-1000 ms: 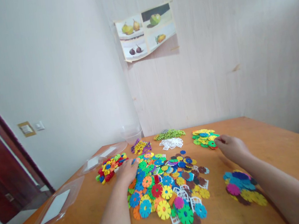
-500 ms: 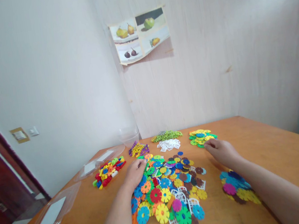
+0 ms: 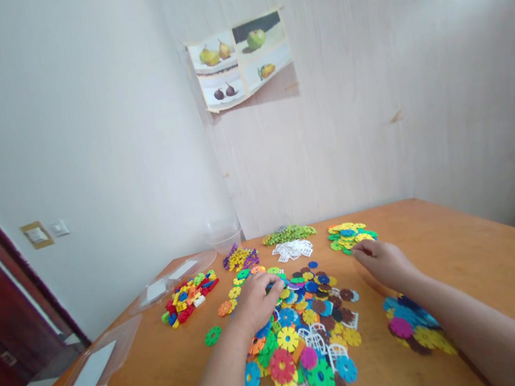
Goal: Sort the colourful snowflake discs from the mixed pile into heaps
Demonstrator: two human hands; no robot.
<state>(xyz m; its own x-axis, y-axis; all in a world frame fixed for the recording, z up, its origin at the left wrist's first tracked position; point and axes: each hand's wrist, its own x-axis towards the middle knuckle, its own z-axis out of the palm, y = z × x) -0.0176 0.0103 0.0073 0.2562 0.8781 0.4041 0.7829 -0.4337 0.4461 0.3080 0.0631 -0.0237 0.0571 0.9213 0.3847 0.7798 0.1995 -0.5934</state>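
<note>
My left hand (image 3: 259, 301) lies over the upper left of a heap of colourful notched plastic discs (image 3: 304, 320). Its thumb stands apart from the fingers, whose tips are partly hidden; no disc shows in its grasp. To the right of the heap, my right hand (image 3: 386, 262) hovers with fingers curled together. Whatever may be between those fingers is hidden. Just beyond it sits a smaller pile of yellow and green discs (image 3: 350, 237). Under my right forearm lies a group of blue, yellow and magenta discs (image 3: 415, 327). White fence-like pieces (image 3: 314, 337) are mixed into the main heap.
Small building bricks (image 3: 189, 297) lie to the left. Purple and yellow pieces (image 3: 240, 258), white pieces (image 3: 293, 250) and green pieces (image 3: 288, 233) form piles at the back, near a clear tub (image 3: 224, 236). Clear plastic lids (image 3: 91, 373) rest along the left edge.
My left hand has moved right across the heap, and some discs have shifted. A green disc and orange discs now show to its left. My right hand has stayed nearly still.
</note>
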